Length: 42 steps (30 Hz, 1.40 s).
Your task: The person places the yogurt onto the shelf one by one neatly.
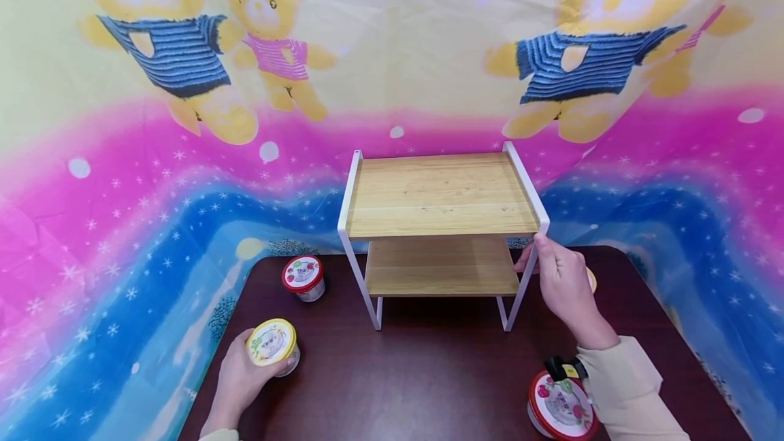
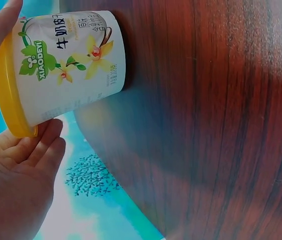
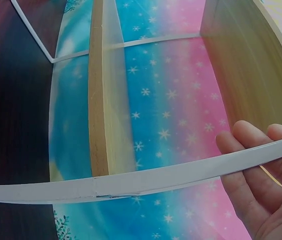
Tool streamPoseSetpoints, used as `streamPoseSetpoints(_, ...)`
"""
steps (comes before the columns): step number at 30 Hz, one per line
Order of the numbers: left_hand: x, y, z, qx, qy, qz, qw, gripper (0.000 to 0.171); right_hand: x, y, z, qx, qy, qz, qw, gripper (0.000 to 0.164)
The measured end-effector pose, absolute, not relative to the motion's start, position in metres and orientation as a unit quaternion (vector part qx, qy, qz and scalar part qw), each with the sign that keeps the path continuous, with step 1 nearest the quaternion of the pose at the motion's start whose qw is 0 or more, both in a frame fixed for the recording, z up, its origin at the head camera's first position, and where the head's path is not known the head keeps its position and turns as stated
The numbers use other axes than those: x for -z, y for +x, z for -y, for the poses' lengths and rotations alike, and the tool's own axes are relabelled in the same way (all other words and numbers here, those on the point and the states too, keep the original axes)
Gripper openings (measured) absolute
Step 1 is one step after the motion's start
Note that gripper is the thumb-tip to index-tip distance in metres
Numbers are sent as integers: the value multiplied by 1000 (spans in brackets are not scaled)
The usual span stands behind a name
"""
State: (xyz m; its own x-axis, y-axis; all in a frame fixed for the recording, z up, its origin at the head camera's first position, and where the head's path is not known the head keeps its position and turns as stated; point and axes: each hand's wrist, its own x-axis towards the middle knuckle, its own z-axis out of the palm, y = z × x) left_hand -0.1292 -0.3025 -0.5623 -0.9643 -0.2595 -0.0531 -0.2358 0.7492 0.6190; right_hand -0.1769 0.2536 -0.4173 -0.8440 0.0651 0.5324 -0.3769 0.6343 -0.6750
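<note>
While our left hand had thumb and fingers round the yellow-lidded tub, we figured it'd be light, a bit squashy and maybe slick, so the sides just under its lid seemed the safest grab. The white-framed rack stood between our hands, and our right hand was pinching its front right leg up near the top. We guessed stiff but awkward to lift, best held by both side frames.

Our count, left to right: one yellow-lidded tub in the left hand, one red-lidded tub just beyond that hand, one rack with two boards, another red-lidded tub beside the right sleeve, plus one half-hidden tub behind the right hand, mostly blocked from us.
</note>
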Motion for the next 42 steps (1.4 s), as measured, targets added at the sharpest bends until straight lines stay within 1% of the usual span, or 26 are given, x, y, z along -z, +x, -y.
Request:
streamPoseSetpoints(17, 552, -135, 292, 337, 138, 931, 21, 123, 417, -178, -253, -415, 91, 864, 271, 47)
streamPoseSetpoints(30, 538, -138, 281, 344, 133, 928, 46, 120, 418, -177, -253, -416, 84, 864, 269, 47)
streamPoseSetpoints(37, 529, -140, 275, 348, 117, 927, 71, 115, 419, -177, -254, -420, 88, 861, 272, 48)
streamPoseSetpoints(42, 521, -141, 270, 351, 112, 926, 83, 115, 419, -177, -253, -419, 87, 860, 279, 48)
